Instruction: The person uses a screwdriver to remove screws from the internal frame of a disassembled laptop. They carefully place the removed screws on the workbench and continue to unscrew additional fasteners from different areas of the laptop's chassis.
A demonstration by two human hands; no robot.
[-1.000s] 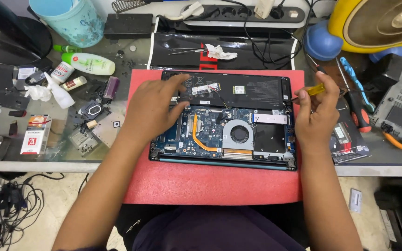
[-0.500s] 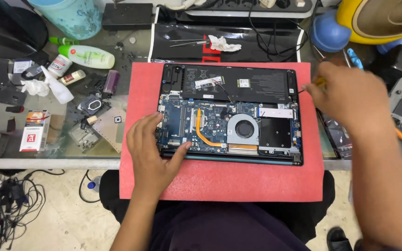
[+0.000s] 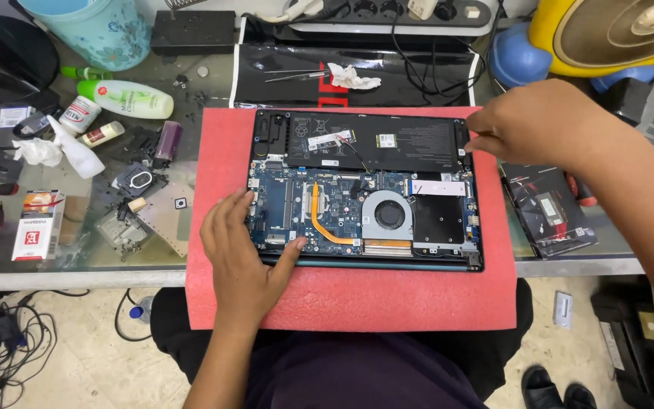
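Note:
An open laptop (image 3: 365,151) lies bottom-up on a red foam mat (image 3: 357,295), cover off, showing a black battery, blue board, copper heat pipe and round fan (image 3: 387,214). My left hand (image 3: 240,257) rests flat at the laptop's near left corner. Its palm is on the mat, its fingers lie spread along the left edge, and its thumb is on the front rim. My right hand (image 3: 546,125) reaches in from the right, with curled fingertips touching the laptop's far right corner. Whatever is inside that hand is hidden.
Left of the mat, the glass table holds a teal cup (image 3: 104,30), a green-white bottle (image 3: 126,98), a white spray bottle (image 3: 70,148), a red-white box (image 3: 35,223) and small parts. A power strip (image 3: 387,11), tissue (image 3: 350,76), yellow fan (image 3: 615,34) and black packet (image 3: 550,208) stand around.
My left hand has slid from the laptop's far left part down to its near left corner. My right hand rose to the far right corner, and the yellow-handled screwdriver it held is out of sight.

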